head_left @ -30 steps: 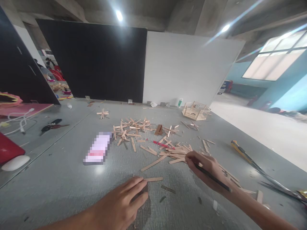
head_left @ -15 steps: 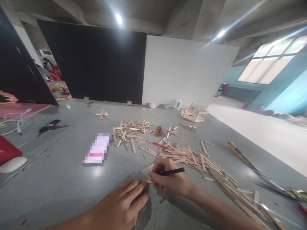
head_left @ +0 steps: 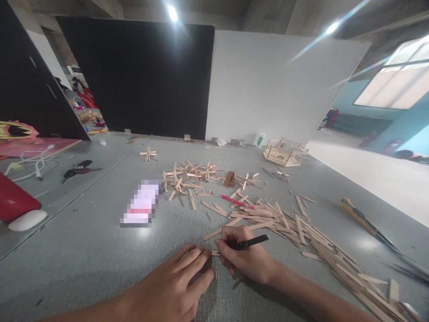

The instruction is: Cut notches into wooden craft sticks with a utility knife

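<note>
A short wooden craft stick (head_left: pixel 215 253) lies on the grey table between my hands. My left hand (head_left: pixel 182 279) presses its left end down with bent fingertips, and part of the stick is hidden under them. In my right hand (head_left: pixel 246 255) is a slim black pen (head_left: pixel 254 242), pinched between thumb and fingers with its back end pointing right. Its tip is hidden by my fingers, close to the stick. Just beyond my right hand spreads a pile of loose craft sticks (head_left: pixel 264 214).
Star-shaped stick pieces (head_left: pixel 191 174) lie farther back, beside a red pen (head_left: pixel 234 201) and a brown block (head_left: pixel 229 179). A blurred-out flat object (head_left: pixel 142 203) is at left. A stick frame (head_left: pixel 285 153) stands at back right; a yellow-handled tool (head_left: pixel 360 217) lies right.
The view has shifted slightly, so the table's things appear farther right or higher at the back. Both hands keep nearly the same pose over the stick.
</note>
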`<state>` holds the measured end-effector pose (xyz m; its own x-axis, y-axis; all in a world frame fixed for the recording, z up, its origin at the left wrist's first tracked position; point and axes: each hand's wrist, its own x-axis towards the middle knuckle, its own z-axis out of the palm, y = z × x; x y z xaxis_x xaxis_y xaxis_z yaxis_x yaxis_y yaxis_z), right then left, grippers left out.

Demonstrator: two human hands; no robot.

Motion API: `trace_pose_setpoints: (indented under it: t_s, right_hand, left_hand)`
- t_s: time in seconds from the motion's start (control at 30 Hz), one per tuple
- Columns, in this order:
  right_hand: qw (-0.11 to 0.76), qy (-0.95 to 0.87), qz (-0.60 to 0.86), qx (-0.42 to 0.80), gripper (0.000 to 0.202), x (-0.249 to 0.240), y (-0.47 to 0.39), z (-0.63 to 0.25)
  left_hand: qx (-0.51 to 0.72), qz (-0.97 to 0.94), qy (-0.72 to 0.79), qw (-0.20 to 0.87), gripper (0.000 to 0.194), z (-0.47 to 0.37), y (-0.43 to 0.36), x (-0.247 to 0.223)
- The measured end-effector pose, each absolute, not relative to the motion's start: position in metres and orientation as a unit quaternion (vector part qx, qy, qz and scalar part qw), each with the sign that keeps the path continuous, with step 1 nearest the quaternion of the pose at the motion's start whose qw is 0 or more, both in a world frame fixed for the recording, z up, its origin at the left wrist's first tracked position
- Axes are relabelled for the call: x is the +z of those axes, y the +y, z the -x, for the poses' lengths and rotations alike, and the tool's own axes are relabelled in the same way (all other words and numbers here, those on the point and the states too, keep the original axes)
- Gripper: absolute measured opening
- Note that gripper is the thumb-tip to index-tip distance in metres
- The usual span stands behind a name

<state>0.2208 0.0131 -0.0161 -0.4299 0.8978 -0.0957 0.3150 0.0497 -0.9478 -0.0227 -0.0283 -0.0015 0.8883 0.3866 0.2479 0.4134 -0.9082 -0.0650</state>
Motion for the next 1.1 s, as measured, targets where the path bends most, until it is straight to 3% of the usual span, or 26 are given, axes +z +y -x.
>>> trace_pose_setpoints:
  t_s: [0.73,1.1]
  right_hand:
    - [0.294,-0.752,0.449,0.382,0.035,-0.017,0.01,-0.222]
    - [0.293,-0.757,0.441,0.383,0.033,-0.016,0.012,-0.221]
  left_hand:
    - [-0.163,0.964,-0.2,0.058,0.032,0.026,-0.031,-0.016]
    - [-0.152,0.966,-0.199,0.064,0.032,0.025,-0.03,-0.013]
